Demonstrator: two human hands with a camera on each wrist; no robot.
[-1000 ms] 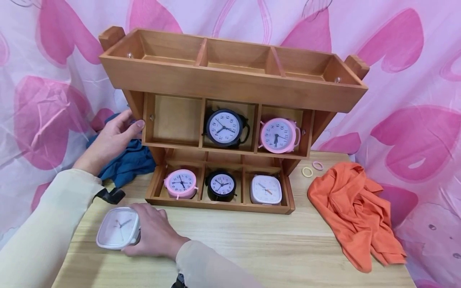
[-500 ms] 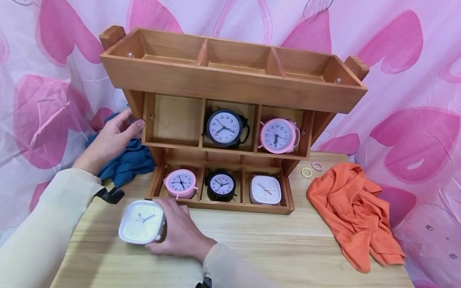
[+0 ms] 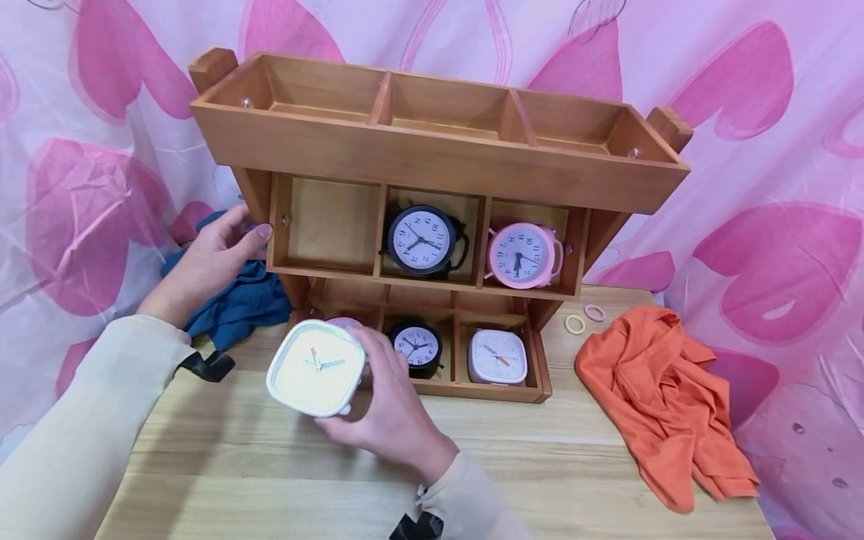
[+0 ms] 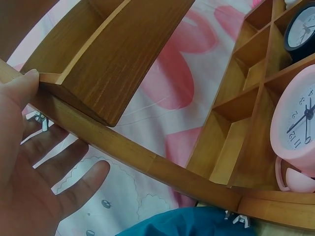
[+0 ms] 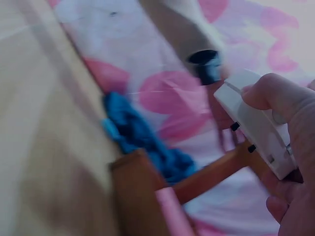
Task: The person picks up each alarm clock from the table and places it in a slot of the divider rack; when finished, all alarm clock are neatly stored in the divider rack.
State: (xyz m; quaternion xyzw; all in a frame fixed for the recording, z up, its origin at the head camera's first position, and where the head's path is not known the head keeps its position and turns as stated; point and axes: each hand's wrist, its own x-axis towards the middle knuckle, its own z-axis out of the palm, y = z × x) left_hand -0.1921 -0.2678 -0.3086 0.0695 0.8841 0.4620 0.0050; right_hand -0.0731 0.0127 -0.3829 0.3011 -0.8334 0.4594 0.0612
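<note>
A white rounded-square alarm clock (image 3: 317, 367) is held in my right hand (image 3: 398, 412), face up, over the front left of the wooden shelf's (image 3: 439, 154) bottom tier. In the right wrist view, the thumb presses the side of the white clock (image 5: 258, 123). My left hand (image 3: 212, 259) touches the shelf's left side at the middle tier, its thumb against the edge. The left wrist view shows the fingers of that hand (image 4: 34, 162) fairly straight beside the side post. A black clock (image 3: 421, 238) and a pink clock (image 3: 520, 255) sit in the middle tier.
On the bottom tier are a partly hidden pink clock (image 3: 346, 322), a black clock (image 3: 416, 347) and a white clock (image 3: 498, 355). Blue cloth (image 3: 243, 304) lies at left, orange cloth (image 3: 661, 390) at right. Two small rings (image 3: 575, 324) lie near the orange cloth.
My right hand has carried the white clock up and to the right from the table's left side, so it now covers much of the bottom-left pink clock. The left hand stays put.
</note>
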